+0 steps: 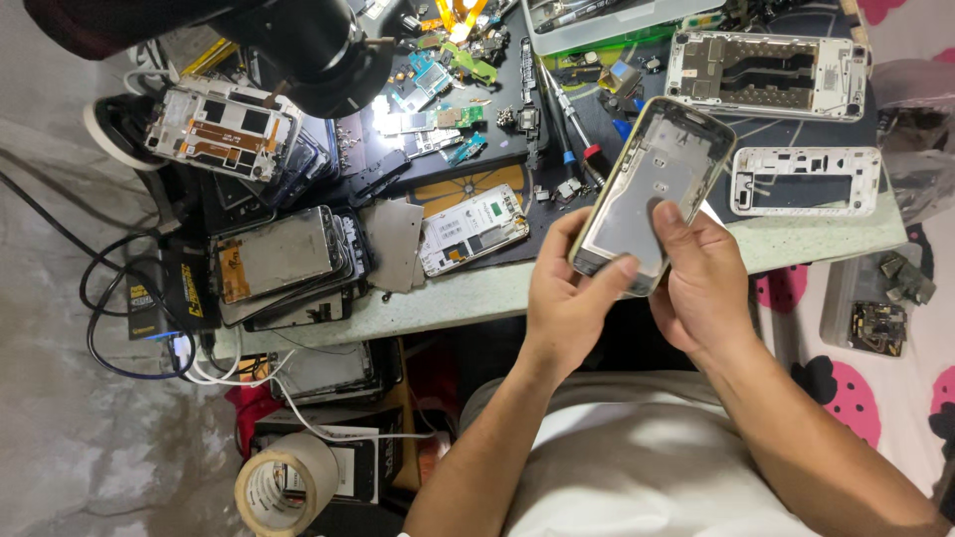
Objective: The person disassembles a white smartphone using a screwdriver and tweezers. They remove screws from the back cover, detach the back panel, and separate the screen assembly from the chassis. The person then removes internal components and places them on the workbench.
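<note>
Nearest me, the lap in a pale grey shirt [637, 467], forearms running up from it. Left hand [569, 303] and right hand [701, 283] both hold the gutted phone housing, a silver-grey rounded metal-and-plastic frame [652, 189], tilted, up in the air over the near edge of the pale green speckled desk [468, 298]. Left grip: fingers curled round the lower edge, thumb laid across the bottom face. Right grip: thumb pressed flat on the inner plate, fingers hidden behind, so I can't tell how firmly they clamp.

Risks, as I judge them: the frame hangs off the desk edge, over the lap, so a slip drops it to the floor. Thumb pressure on the thin inner plate could bend it. Left of the hands, the white open phone body with a bare circuit board [474, 229] lies just beside the stack of dark phone screens [284, 264], near the edge; an elbow swing could knock them. Loose black cables [109, 298] hang left, a snag hazard. The beige tape roll [288, 484] sits low, well apart.
</note>
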